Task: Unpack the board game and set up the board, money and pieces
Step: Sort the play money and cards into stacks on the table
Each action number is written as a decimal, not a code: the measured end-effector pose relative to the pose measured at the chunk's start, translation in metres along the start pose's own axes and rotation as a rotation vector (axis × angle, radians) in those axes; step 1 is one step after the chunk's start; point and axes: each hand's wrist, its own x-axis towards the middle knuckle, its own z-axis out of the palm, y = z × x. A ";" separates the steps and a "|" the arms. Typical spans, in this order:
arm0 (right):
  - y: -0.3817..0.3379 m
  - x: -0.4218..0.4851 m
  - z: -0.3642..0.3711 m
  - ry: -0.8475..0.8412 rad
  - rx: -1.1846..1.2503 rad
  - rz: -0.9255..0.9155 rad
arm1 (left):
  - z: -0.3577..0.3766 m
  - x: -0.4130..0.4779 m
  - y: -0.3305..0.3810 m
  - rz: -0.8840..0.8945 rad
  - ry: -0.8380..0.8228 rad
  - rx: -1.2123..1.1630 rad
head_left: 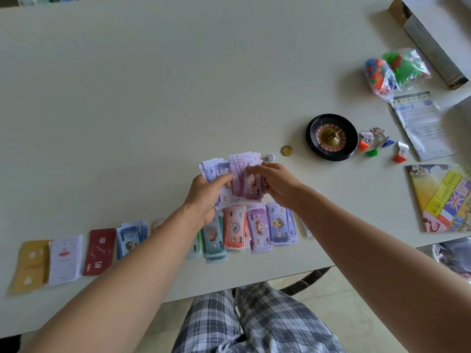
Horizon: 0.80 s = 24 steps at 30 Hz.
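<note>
Left of the banknotes [257,225], a red card [100,250] reads 机会.

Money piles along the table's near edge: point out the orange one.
It is the orange pile, lying between the green pile and the purple pile. No other pile in that row is orange.

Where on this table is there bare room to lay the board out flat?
The widest bare stretch of the table is the far left and centre, beyond the card stacks and money piles, left of the roulette wheel. The near edge and the right side, around the pawns, bags and leaflet, are crowded.
</note>
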 end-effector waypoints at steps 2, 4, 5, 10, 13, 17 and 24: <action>-0.003 0.006 0.004 0.035 0.016 -0.008 | -0.005 0.005 0.004 0.012 -0.003 0.007; -0.008 0.011 0.008 0.092 0.016 -0.042 | -0.009 0.006 0.011 0.044 0.015 -0.004; -0.011 0.014 0.011 0.124 -0.008 -0.071 | -0.012 0.009 0.014 0.051 0.019 -0.051; -0.021 0.027 0.024 0.337 -0.782 -0.434 | -0.030 0.030 0.020 0.170 0.115 0.024; -0.021 0.037 0.035 0.377 -1.085 -0.703 | -0.036 0.042 0.023 0.274 0.111 0.189; -0.012 0.046 0.049 0.368 -1.226 -0.794 | -0.033 0.054 0.019 0.382 0.050 0.397; -0.001 0.050 0.046 0.326 -1.146 -0.704 | -0.028 0.064 0.004 0.486 0.126 0.536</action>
